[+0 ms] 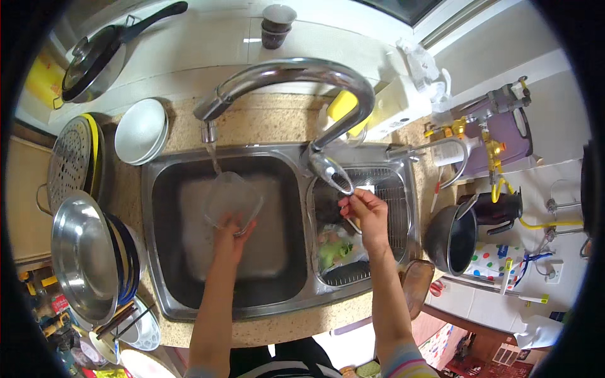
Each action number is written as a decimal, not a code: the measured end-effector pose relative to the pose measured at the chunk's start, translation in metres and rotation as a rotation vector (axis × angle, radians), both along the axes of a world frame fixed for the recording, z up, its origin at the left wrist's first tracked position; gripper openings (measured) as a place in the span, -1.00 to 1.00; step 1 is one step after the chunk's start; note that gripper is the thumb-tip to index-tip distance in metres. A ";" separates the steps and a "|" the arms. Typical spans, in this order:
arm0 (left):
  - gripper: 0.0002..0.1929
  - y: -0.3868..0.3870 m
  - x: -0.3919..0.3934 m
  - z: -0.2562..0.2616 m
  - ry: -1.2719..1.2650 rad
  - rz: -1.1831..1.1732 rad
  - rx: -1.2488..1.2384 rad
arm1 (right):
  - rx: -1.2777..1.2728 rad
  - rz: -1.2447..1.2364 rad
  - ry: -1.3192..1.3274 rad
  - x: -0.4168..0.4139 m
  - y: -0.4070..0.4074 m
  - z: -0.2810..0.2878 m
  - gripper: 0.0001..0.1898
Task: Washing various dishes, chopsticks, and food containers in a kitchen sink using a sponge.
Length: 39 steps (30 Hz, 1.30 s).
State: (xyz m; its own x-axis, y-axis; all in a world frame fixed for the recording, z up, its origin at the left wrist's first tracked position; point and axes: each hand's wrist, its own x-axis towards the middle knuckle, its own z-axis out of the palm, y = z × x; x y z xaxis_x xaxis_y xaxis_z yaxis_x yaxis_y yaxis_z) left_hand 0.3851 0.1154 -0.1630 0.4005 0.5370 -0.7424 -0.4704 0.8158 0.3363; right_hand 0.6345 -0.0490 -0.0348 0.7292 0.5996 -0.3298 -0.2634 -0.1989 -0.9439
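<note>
My left hand [232, 236] holds a clear plastic container [235, 196] over the large sink basin [264, 264]. Water [215, 158] runs from the spout of the chrome faucet [288, 71] into or onto the container. On the right, my right hand [368, 215] pinches the tip of the faucet's loop-shaped lever handle [338, 177] between thumb and fingers. Beneath that hand, the smaller basin holds a wire drain basket [399, 208] with a plastic bag of green vegetables [335, 253] in it.
White bowls [141, 131], a steamer plate [71, 163] and steel basins [85, 257] crowd the left counter. Right of the sink are a small filter tap [401, 153], a dark pot [451, 238] and a brown tray [417, 288]. A yellow sponge [347, 111] sits behind the faucet.
</note>
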 end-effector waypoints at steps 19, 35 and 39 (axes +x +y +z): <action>-0.32 -0.001 0.007 0.009 0.073 -0.033 0.071 | -0.591 0.327 -1.445 0.079 0.111 0.017 -0.84; -0.49 -0.004 0.011 0.026 0.084 0.021 0.086 | 0.349 -0.208 -0.359 0.064 0.103 0.035 -0.81; -0.51 0.000 0.009 0.033 -0.018 -0.008 0.211 | 0.442 -0.258 -0.380 -0.002 0.059 0.070 -0.70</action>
State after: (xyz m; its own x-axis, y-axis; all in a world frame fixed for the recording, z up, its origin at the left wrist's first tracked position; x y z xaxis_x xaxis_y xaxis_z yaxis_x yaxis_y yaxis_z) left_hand 0.3937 0.1150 -0.1300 0.4178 0.6763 -0.6067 -0.4719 0.7321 0.4912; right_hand 0.6322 0.0096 0.0355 0.8857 0.4093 0.2189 0.1188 0.2560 -0.9593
